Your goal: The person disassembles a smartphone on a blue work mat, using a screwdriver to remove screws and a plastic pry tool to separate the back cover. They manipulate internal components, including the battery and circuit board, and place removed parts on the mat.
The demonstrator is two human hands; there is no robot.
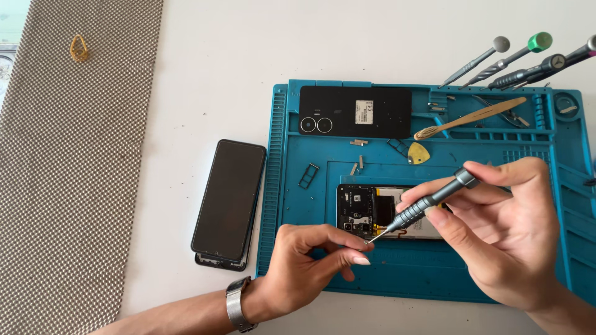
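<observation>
Listing from the left edge: one strip of grey woven matting (74,161) with one small yellow loop (79,48) lying on it. Next, on the white table (211,68), one dark phone screen assembly (228,201), face up, resting on what looks like a frame beneath.

One blue repair mat (298,180) follows. On it: one black back cover (355,111) with two camera rings, lying along the top edge; one SIM tray (308,175); a few small loose parts beside it, too small to count.

Left hand (307,270), one metal wristwatch (239,305) at the wrist, is pinched thumb to forefinger at the screwdriver's tip; whether a screw sits between the fingertips cannot be told.

One opened phone body (363,211) lies flat at the mat's centre, circuit board and battery exposed. Judged light, stiff and fragile: hold by the outer frame edges, off the board and battery.

Right hand (503,236) is closed around one precision screwdriver (428,201), fingers on the knurled shaft, forefinger near the cap, tip down at the body's lower edge. Judged light, rigid, its slim metal slippery but for the knurling.

Farther right: one yellow pick (418,153), one wooden-handled brush (472,118), four spare screwdrivers (515,59) standing in the mat's top corner.
</observation>
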